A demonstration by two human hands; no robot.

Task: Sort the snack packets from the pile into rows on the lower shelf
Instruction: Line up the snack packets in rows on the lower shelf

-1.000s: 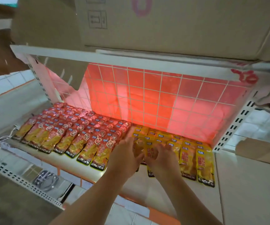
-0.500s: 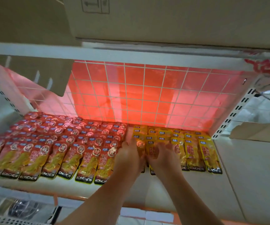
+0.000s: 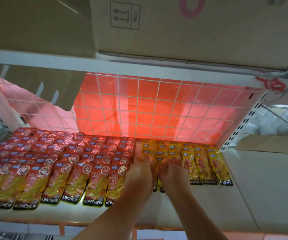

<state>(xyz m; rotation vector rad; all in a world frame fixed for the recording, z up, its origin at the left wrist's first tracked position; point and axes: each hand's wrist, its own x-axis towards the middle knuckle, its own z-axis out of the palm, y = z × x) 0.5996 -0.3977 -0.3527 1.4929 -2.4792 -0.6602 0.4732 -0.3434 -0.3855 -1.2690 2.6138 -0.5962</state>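
Reaching in from the bottom centre of the frame, the left hand point(image 3: 140, 172) and the right hand point(image 3: 171, 172) lie side by side, backs up, on the yellow packets point(image 3: 209, 163) in the middle of the lower shelf point(image 3: 70, 215). Fingers of both point toward the back and cover the leftmost yellow columns. Blur hides whether they pinch a packet or only press on it, so I cannot tell.

The left hand sits right at the seam where the red packets point(image 3: 53, 163) end. Those fill the left half of the shelf in overlapping rows, their front edges reading KONCHEW. The yellow packets run in shorter rows to the right of the hands, stopping near the slotted upright point(image 3: 240, 129).

Behind everything stands a white wire grid point(image 3: 155, 105) with a red sheet point(image 3: 131, 118) glowing through it. A cardboard flap point(image 3: 41, 87) hangs down at upper left, in front of the grid and above the red rows. Across the top runs the upper shelf point(image 3: 139, 66), carrying cardboard boxes point(image 3: 191, 26). Another box point(image 3: 269, 144) sits at the right edge, outside the upright.
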